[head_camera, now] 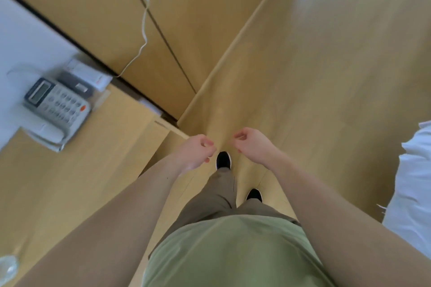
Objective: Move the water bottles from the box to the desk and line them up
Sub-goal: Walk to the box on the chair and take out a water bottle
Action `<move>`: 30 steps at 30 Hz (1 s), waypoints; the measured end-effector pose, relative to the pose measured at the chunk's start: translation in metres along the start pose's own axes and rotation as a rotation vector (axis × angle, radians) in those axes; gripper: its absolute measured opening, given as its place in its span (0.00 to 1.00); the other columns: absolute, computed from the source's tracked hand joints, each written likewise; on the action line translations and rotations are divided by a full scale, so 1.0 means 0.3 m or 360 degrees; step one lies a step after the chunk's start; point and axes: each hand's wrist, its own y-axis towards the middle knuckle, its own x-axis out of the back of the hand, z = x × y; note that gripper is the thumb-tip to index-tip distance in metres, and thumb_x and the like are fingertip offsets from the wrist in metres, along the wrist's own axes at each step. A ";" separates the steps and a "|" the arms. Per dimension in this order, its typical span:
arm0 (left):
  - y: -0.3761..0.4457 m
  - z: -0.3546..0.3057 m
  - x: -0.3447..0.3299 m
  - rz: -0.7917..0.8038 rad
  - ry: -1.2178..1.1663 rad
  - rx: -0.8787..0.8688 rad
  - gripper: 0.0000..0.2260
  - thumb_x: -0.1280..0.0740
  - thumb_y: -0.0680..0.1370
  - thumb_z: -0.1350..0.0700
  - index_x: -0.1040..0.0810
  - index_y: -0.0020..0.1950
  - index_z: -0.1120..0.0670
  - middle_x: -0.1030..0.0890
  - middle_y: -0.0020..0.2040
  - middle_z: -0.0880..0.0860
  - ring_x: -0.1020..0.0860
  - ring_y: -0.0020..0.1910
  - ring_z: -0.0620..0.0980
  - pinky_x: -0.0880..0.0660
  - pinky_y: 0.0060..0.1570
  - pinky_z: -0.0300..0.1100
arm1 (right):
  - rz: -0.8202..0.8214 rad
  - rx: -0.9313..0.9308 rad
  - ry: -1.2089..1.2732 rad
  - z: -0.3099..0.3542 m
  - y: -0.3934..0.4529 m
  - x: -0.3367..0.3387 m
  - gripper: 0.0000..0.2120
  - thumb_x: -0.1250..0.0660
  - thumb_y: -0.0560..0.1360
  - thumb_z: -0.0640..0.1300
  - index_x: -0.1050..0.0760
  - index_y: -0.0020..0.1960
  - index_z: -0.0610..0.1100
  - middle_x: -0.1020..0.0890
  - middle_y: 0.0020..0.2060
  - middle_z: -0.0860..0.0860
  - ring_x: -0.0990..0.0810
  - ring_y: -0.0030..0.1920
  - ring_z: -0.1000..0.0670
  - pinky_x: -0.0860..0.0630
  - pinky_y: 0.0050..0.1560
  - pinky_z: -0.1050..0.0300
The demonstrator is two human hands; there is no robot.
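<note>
Both hands held out over the floor, empty; left hand (198, 149) and right hand (250, 144) fingers loosely curled; desk (98, 161) at left carries telephone (56, 109), keypad markings unreadable; clear bottle (8, 268), blurred, at desk's near corner.

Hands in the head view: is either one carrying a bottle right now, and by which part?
Nothing is held. The left hand and the right hand both hang loosely curled over the floor, with no bottle in either grip.
</note>
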 end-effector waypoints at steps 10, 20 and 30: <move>0.355 -0.414 0.157 0.0252 0.0189 -0.0167 0.12 0.36 0.82 0.50 0.24 0.64 0.50 0.18 0.54 0.50 0.18 0.52 0.48 0.20 0.57 0.50 | -0.0356 -0.0196 0.0271 0.039 0.176 0.332 0.19 0.35 0.78 0.52 0.26 0.67 0.47 0.19 0.53 0.50 0.19 0.48 0.51 0.24 0.44 0.57; 0.626 -0.813 0.219 0.0432 0.0268 -0.0295 0.07 0.35 0.82 0.54 0.23 0.59 0.53 0.16 0.53 0.55 0.17 0.50 0.52 0.21 0.57 0.50 | -0.0638 -0.0381 0.0500 0.052 0.267 0.595 0.20 0.33 0.78 0.52 0.26 0.67 0.47 0.19 0.56 0.51 0.19 0.54 0.51 0.22 0.54 0.55; 0.851 -1.199 0.083 0.0515 0.0335 -0.0324 0.07 0.33 0.81 0.52 0.22 0.58 0.52 0.16 0.52 0.53 0.16 0.51 0.51 0.20 0.53 0.49 | -0.0659 -0.0481 0.0606 -0.079 0.398 0.997 0.21 0.28 0.76 0.51 0.26 0.66 0.48 0.19 0.56 0.52 0.19 0.54 0.52 0.21 0.59 0.53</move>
